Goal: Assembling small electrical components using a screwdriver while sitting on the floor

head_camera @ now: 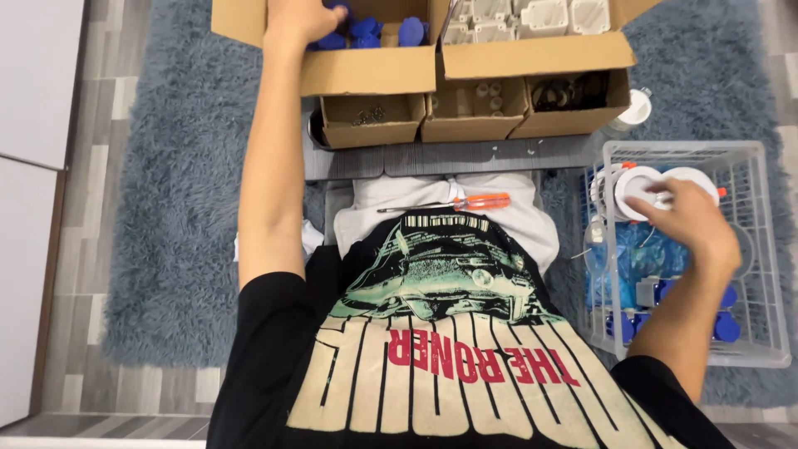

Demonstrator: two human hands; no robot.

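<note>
My left hand point(301, 18) reaches into a cardboard box point(366, 71) of blue round caps point(366, 29) at the top; its fingers are among the caps and partly cut off by the frame edge. My right hand point(690, 220) is over a white wire basket point(773, 274) on my right, fingers closed on a white round fitting point(644, 183). A second white round fitting point(694, 175) lies beside it. Blue parts point(640, 258) and plastic bags fill the basket below. An orange-handled screwdriver point(453, 202) lies across my lap.
A second large box holds white square housings point(532, 17). Three small cardboard boxes point(474, 108) in front hold screws and small parts. A grey board point(449, 158) lies under them on a blue-grey shaggy rug point(174, 216). A white cup point(636, 108) stands at right.
</note>
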